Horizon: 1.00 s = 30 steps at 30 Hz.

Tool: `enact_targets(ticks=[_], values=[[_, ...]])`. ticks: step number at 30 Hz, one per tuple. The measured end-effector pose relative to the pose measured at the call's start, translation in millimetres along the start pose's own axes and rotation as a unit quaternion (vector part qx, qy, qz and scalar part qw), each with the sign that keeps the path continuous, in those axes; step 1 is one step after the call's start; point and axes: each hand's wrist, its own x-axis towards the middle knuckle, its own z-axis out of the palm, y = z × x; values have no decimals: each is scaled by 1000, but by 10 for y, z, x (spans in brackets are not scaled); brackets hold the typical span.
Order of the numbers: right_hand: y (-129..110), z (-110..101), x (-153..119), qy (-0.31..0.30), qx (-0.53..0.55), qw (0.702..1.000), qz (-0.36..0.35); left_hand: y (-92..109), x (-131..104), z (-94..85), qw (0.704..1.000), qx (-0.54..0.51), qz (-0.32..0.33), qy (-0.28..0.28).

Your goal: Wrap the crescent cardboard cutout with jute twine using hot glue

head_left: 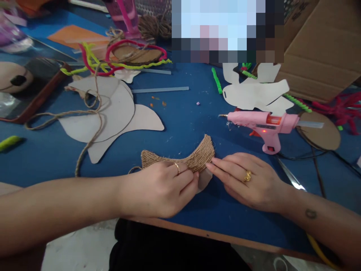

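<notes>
A curved cutout [194, 160], mostly covered in rows of jute twine, is in front of me near the table's front edge. A pale uncovered part of it shows at its lower right. My left hand [166, 184] is closed over its lower middle, fingers bent. Stretched out close together, the fingers of my right hand [251, 180] press with their tips on the cutout's right edge; the thumb is hidden. Just beyond my right hand lies a pink hot glue gun [254, 122] with a glue stick in its back and a red light lit.
White fish-like cutouts [113, 109] with loose jute twine [94, 139] lie at left, another white cutout [251, 94] at back right. Scissors [291, 177] sit beside my right wrist. Glue sticks [160, 90], pipe cleaners [135, 67] and a cardboard box [321, 49] are farther back.
</notes>
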Motion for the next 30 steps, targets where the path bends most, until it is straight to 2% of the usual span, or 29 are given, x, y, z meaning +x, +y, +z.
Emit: enact_targets(ticks=[6,14,21,30], values=[[-31,-1,6,-5,0,1000,-21,1,10,-7,1000,19,2,1],[-53,24,0,-18,39,999,2,5,3,6,1000,2,-9,7],[-51,3,31,-14,12,1000,11,9,5,2,1000,-3,-9,-1],[-60,16,15,-27,27,999,17,6,8,1,1000,1,-12,3]])
